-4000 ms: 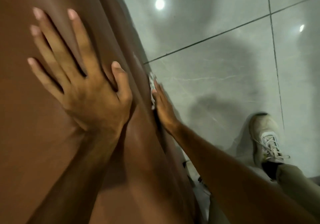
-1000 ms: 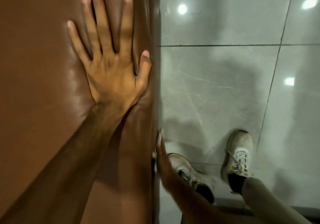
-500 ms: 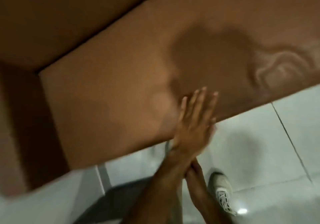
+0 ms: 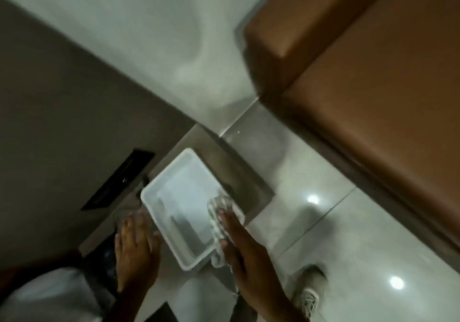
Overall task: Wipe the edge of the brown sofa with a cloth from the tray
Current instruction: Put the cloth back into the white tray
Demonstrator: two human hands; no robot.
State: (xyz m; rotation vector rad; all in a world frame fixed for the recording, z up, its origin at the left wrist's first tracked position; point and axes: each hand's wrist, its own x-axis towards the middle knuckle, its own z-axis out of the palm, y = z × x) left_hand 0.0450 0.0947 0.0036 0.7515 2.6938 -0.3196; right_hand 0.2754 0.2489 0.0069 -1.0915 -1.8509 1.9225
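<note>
The brown sofa fills the upper right of the head view, its edge running diagonally. A white plastic tray sits low in the middle on a grey surface. My right hand is over the tray's right rim, fingers nearly flat, with a pale cloth under them and hanging over the rim. My left hand hovers left of the tray, fingers apart, holding nothing. The picture is blurred by motion.
A shiny grey tiled floor lies between tray and sofa. My shoe stands at the lower right. A dark wall panel with a black slot is at the left.
The view has swung away from the sofa to the tray. My left hand has come off the sofa's surface. My right hand has brought the cloth from the sofa's edge to the tray's rim.
</note>
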